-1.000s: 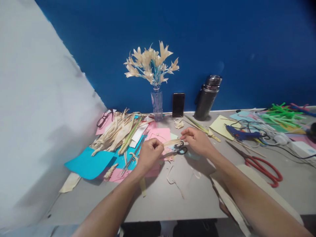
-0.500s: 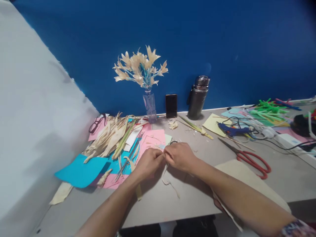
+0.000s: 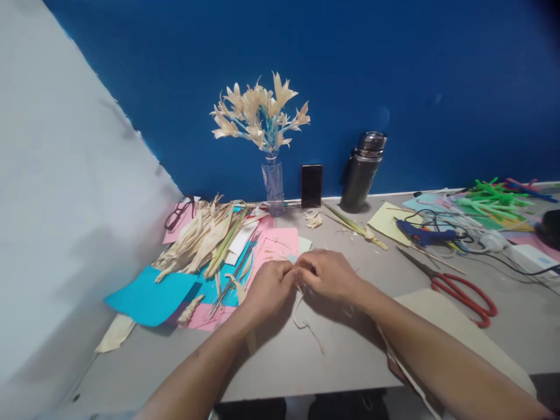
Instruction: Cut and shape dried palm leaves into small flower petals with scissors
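My left hand point(image 3: 272, 287) and my right hand point(image 3: 327, 273) meet over the table just in front of the pink paper point(image 3: 280, 240). Fingertips of both are pinched together, thumbs and forefingers touching. From between them a thin pale strip of husk point(image 3: 301, 324) hangs down and curls onto the grey table. The piece right at the fingertips is mostly hidden by the fingers. Left of my left hand lie thin wires point(image 3: 234, 274) and a pile of dried corn husks point(image 3: 196, 233). Red-handled scissors point(image 3: 464, 291) rest to the right of my right forearm.
At the back stand a clear vase point(image 3: 273, 186) of husk flowers point(image 3: 262, 111), a phone point(image 3: 311, 186) and a dark flask point(image 3: 364, 172). On the right lie a blue glue gun point(image 3: 426, 233) with its cable, green pipe cleaners point(image 3: 496, 198) and a beige sheet point(image 3: 459, 332). Blue paper point(image 3: 153, 296) lies left.
The whole view has shifted slightly, so things sit a little further right. My hands stay together, with the right fingers bent a little differently and the strip still hanging.
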The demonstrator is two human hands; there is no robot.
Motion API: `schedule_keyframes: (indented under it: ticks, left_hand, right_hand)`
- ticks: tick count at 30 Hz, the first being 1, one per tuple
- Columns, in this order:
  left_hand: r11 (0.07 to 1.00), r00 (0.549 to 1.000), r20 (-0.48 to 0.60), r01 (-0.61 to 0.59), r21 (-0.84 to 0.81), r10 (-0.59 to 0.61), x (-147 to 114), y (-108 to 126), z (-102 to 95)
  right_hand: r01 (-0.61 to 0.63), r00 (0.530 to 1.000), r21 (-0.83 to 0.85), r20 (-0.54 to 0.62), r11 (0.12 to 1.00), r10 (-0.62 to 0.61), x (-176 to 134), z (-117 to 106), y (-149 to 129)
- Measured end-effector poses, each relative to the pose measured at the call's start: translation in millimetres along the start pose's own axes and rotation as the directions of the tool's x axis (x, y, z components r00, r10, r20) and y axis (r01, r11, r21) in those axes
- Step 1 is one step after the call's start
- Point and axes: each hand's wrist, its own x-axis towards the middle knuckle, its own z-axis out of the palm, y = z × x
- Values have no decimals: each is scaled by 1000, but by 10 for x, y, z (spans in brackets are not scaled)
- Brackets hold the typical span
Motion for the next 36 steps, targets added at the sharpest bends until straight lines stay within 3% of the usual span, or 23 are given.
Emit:
schedule_keyframes:
  ticks: [2, 5, 7, 9, 10, 14, 17, 22, 25, 27, 30, 32, 36]
  left_hand:
    - [990, 998, -49, -36, 139, 43, -33, 34, 40]
    - [968, 994, -77, -57, 244, 78, -66, 78, 66]
    - [984, 997, -68, -32, 176, 45, -67, 83, 60]
    - [999, 998, -50, 31, 42, -28, -52, 70, 44]
    - [998, 998, -43, 55, -18, -56, -41, 61, 36]
    - [999, 997, -73, 5, -41, -8, -13, 43, 29]
    - [996, 993, -93, -65, 65, 71, -32, 53, 56]
    - [967, 986, -112, -97, 237, 126, -60, 60, 97]
    - [988, 986, -152, -45, 150, 68, -42, 37, 82]
    - [1000, 986, -168, 7, 15, -4, -24, 19, 66]
    - [991, 988, -136, 51, -122, -67, -10, 9, 65]
    - [991, 991, -126, 20, -130, -37, -14, 14, 78]
    - [998, 983, -172, -64, -6, 62, -31, 27, 94]
  right_hand:
    - [-23, 999, -72, 31, 997, 25, -16, 52, -78]
    - [-81, 997, -135, -16, 988, 79, 17, 42, -14]
    - [-176, 983, -111, -66, 978, 170, 64, -15, 128]
    - [-306, 942, 21, -137, 952, 306, 108, -85, 278]
    - [-313, 937, 60, -145, 948, 319, 122, -113, 331]
    - [-182, 982, 255, -5, 950, 190, 104, -107, 279]
    - [-161, 987, 227, 60, 960, 151, 49, -31, 81]
    - [-206, 978, 122, -6, 971, 208, 60, -25, 60]
    - [-294, 949, 37, -109, 955, 296, 111, -97, 239]
    - [-308, 939, 143, -114, 941, 324, 128, -134, 320]
    - [-173, 981, 359, -17, 917, 192, 107, -106, 293]
    - [-139, 990, 361, 18, 922, 143, 74, -46, 205]
    - [-153, 988, 336, 18, 929, 157, 28, 17, 73]
